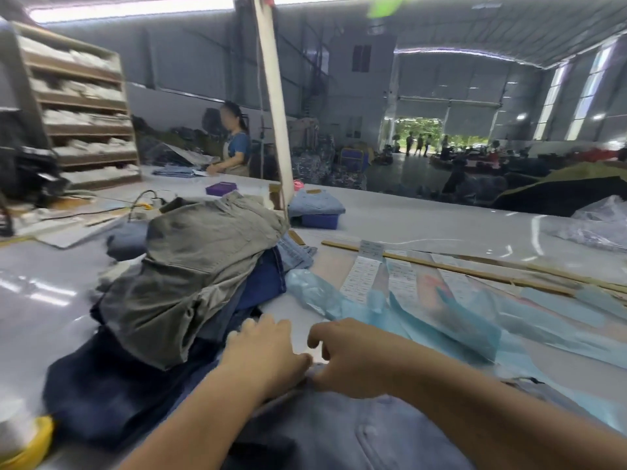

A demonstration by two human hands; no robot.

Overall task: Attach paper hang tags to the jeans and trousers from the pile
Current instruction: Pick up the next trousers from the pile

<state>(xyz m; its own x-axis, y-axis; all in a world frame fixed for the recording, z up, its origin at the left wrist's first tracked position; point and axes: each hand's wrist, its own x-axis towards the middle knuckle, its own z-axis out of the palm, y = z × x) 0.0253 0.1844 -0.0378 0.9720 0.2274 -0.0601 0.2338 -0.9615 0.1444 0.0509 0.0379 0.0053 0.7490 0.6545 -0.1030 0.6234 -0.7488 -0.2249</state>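
A worker's left hand (263, 351) and right hand (346, 359) pinch the pale jeans (339, 432) at the bench's near edge, no tag visible, the pile (190, 266) untouched.

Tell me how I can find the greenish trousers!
Look at the big white table and find the pile of clothes on its left side. The olive-green trousers lie crumpled on top. Everything under them is blue denim, so they are the only greenish ones.

Heaped trousers pile (190, 276), olive pair (203, 259) topmost
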